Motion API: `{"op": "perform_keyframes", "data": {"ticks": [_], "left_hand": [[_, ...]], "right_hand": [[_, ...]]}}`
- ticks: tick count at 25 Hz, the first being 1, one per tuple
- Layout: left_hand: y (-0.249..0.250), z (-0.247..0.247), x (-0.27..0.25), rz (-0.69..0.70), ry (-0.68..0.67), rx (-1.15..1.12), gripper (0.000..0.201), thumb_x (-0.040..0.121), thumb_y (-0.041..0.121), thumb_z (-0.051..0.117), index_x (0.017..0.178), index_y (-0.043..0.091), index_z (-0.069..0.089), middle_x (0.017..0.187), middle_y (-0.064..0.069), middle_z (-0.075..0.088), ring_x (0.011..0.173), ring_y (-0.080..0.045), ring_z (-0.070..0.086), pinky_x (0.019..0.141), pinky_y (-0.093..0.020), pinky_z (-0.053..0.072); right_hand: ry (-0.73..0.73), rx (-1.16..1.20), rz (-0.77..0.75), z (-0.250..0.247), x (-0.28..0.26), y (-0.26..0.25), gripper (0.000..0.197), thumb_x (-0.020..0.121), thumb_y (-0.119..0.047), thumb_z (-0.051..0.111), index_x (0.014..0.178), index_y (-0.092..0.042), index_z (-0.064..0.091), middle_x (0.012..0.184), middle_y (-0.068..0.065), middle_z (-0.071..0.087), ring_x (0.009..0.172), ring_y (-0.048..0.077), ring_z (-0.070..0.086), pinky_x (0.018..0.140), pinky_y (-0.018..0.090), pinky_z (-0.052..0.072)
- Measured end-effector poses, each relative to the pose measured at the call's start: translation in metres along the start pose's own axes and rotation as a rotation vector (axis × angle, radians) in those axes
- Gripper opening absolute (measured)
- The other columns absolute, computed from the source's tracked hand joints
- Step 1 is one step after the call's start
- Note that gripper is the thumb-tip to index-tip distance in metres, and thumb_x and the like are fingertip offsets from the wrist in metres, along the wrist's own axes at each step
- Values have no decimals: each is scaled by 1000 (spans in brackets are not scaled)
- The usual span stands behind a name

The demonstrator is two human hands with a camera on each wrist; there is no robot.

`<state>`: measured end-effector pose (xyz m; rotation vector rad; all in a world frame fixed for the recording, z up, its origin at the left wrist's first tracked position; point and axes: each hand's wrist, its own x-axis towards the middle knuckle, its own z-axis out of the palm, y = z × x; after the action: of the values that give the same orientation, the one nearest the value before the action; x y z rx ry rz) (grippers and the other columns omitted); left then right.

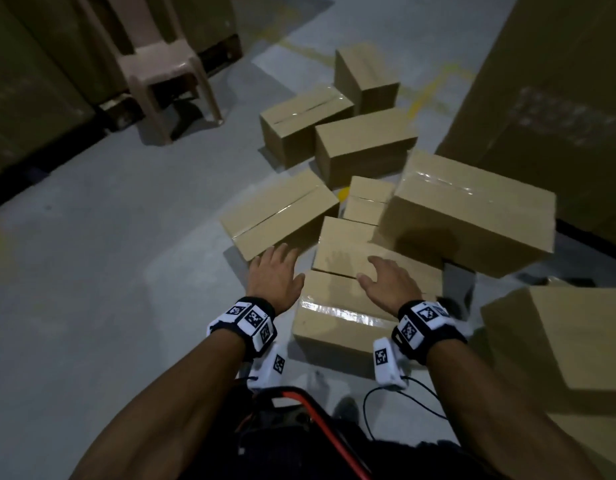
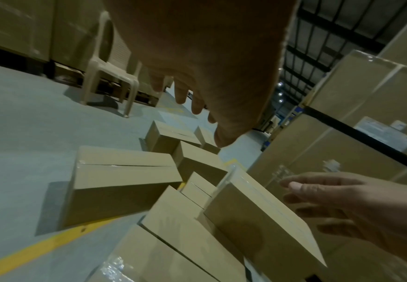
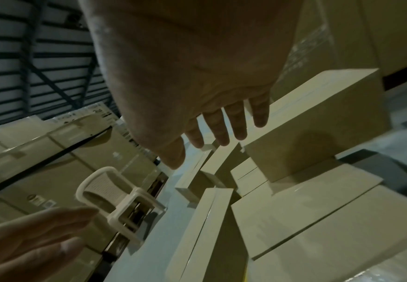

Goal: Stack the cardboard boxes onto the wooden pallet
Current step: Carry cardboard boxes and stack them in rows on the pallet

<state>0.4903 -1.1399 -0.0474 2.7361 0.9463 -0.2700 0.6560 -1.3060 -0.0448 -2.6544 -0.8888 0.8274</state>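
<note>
Your left hand and right hand hung with fingers spread wide, holding nothing, above the nearest cardboard box. That box lay on the grey floor with its flaps parted along the top seam. Your left hand was over its left edge, your right over its top. Another box sat tilted just behind it to the right, more boxes lay scattered farther behind, and a plastic chair stood far behind to the left.

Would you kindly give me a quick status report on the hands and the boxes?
Left hand and right hand open, holding nothing. Both over nearest box, not gripped. Tilted box leans on the pile beside it. No pallet in view.
</note>
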Motion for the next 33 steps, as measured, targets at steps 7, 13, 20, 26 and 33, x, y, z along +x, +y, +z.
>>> {"op": "perform_keyframes", "data": {"ticks": [7, 13, 20, 26, 33], "left_hand": [[-130, -4, 47, -42, 20, -23, 54, 97, 45, 46, 145, 20, 39, 153, -6, 38, 138, -27, 35, 108, -46, 37], [-244, -39, 121, 59, -13, -15, 53, 95, 42, 49, 141, 18, 43, 150, -8, 41, 135, -29, 38, 107, -45, 36], [-284, -77, 207, 159, -61, 32, 53, 96, 43, 47, 142, 18, 41, 149, -8, 42, 134, -29, 38, 108, -46, 36], [-255, -120, 344, 336, -125, 158, 58, 98, 46, 46, 148, 20, 35, 154, -9, 38, 140, -31, 34, 112, -49, 33], [-221, -118, 477, 419, -218, 182, 58, 99, 43, 46, 149, 17, 35, 155, -10, 36, 140, -31, 35, 110, -47, 35]], "right_hand": [[-44, -42, -9, 41, 63, -110, 58, 100, -47, 48, 151, -24, 35, 153, 8, 41, 136, 32, 42, 108, 46, 38], [-29, 73, 88, 67, 117, -223, 55, 99, -44, 50, 148, -21, 40, 149, 12, 45, 134, 35, 44, 107, 45, 41], [26, 229, 201, 71, 176, -270, 61, 98, -49, 52, 150, -22, 38, 151, 12, 44, 136, 35, 43, 110, 47, 40], [58, 413, 355, 83, 260, -260, 62, 96, -48, 53, 149, -16, 40, 147, 16, 47, 132, 37, 46, 108, 45, 42], [60, 571, 491, 67, 362, -249, 60, 96, -45, 53, 148, -17, 40, 146, 16, 47, 131, 39, 46, 107, 46, 42]]}}
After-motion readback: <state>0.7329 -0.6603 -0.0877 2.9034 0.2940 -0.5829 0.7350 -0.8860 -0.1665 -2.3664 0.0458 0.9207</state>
